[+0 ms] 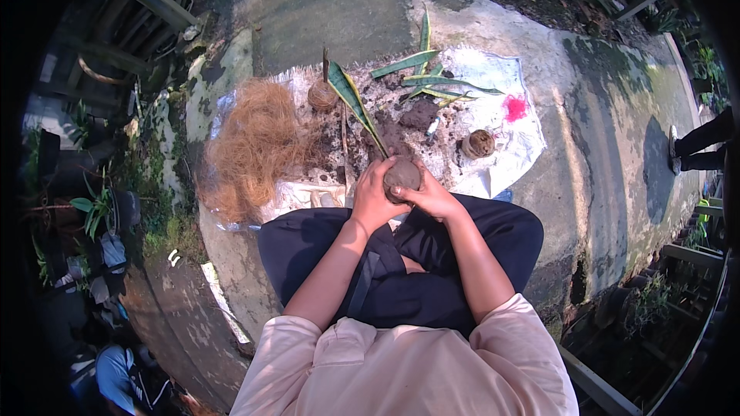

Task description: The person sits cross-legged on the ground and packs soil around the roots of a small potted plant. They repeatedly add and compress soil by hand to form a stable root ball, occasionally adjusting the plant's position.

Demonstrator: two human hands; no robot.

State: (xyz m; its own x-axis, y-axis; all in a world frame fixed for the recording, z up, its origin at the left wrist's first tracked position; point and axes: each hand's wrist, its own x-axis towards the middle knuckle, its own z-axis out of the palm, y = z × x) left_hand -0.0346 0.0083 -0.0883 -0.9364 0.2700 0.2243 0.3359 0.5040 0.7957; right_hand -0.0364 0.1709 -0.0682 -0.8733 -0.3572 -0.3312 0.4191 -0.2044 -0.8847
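Between my two palms sits a rounded ball of wet mud [403, 178]. A snake plant leaf [354, 101] with yellow edges slants up and left from it; the leaf's base is hidden. My left hand [373, 192] wraps the ball's left side. On the right side, my right hand [432, 190] cups it, thumb across the front. Dark loose soil [393, 133] lies just beyond the ball. A lump of mud [420, 114] and a small white tube-like object [433, 126] rest a little farther off.
A white woven sack [509, 162] covers the ground. Brown coconut-like fibre [254, 144] heaps at left, near a fibre-wrapped ball [322, 96]. Cut snake plant leaves [445, 82], pink string [515, 108] and a brown-topped container [478, 144] lie right. A person's legs [702, 141] stand far right.
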